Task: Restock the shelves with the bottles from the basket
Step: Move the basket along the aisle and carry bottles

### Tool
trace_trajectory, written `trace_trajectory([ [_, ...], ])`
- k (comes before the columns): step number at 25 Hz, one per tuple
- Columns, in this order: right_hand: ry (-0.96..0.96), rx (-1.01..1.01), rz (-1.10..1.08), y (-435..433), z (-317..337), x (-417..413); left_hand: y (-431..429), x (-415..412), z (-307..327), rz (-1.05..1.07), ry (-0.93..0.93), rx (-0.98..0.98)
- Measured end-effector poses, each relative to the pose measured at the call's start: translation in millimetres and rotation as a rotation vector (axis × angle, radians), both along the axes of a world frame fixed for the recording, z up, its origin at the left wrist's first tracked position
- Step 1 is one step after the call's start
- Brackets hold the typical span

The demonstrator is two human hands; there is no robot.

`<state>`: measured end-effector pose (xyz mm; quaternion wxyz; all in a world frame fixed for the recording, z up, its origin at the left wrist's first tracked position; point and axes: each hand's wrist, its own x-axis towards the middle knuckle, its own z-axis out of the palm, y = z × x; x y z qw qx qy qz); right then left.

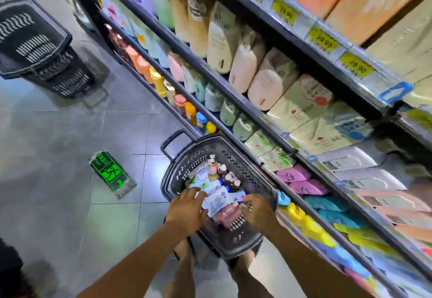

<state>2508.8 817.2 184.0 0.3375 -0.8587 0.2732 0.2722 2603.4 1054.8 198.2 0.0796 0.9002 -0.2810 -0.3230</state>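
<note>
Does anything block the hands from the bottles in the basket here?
Nothing visible does. The left hand and right hand are down among the bottles inside the open-topped black basket; its handle sticks out at the far end.

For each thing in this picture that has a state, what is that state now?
Near basket: on the floor beside the shelves, loaded with bottles.
Bottles: heaped inside the near basket.
Far basket: on the floor, nothing visible inside.
Left hand: in the near basket, on a white bottle; grip unclear.
Right hand: at the near basket's right rim; grip unclear.
Shelves: stocked.
</note>
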Motion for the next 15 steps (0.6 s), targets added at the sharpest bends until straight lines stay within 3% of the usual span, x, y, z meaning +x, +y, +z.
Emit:
trace_trajectory([
  [4, 0.047, -0.043, -0.016, 7, -74, 0, -5, 30, -67, 0.048, 0.068, -0.009],
  [15, 0.305, 0.101, -0.313, -13, -288, 4, -37, 34, -272, -0.023, 0.157, 0.138],
])
